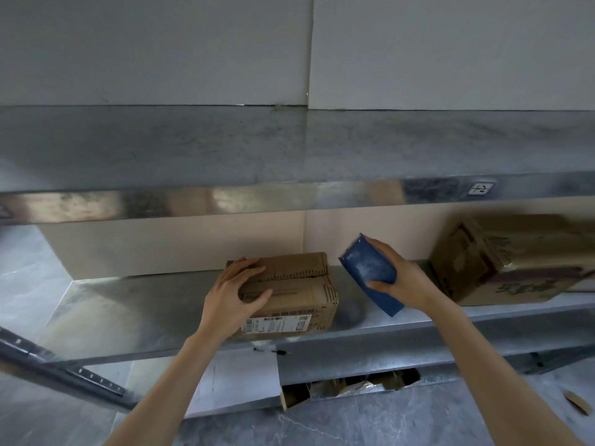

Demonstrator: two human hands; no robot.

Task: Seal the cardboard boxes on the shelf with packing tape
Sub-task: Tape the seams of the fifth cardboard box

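Cardboard box [289, 294], small and with a shipping label on its near face, sits at the near edge of the steel shelf [128, 304], within reach for taping. Left hand [236, 292] lies spread on its near-left top corner, apparently steadying it. Right hand [399, 278], just right of the box, grips a blue tape dispenser [370, 273] tilted above the shelf, probably ready for the top seam. Farther right stands a larger box [508, 262], blurred.

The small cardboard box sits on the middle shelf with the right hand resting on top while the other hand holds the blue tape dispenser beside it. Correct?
Not quite. In the head view the left hand rests on the small cardboard box; the right hand holds the blue tape dispenser beside it.
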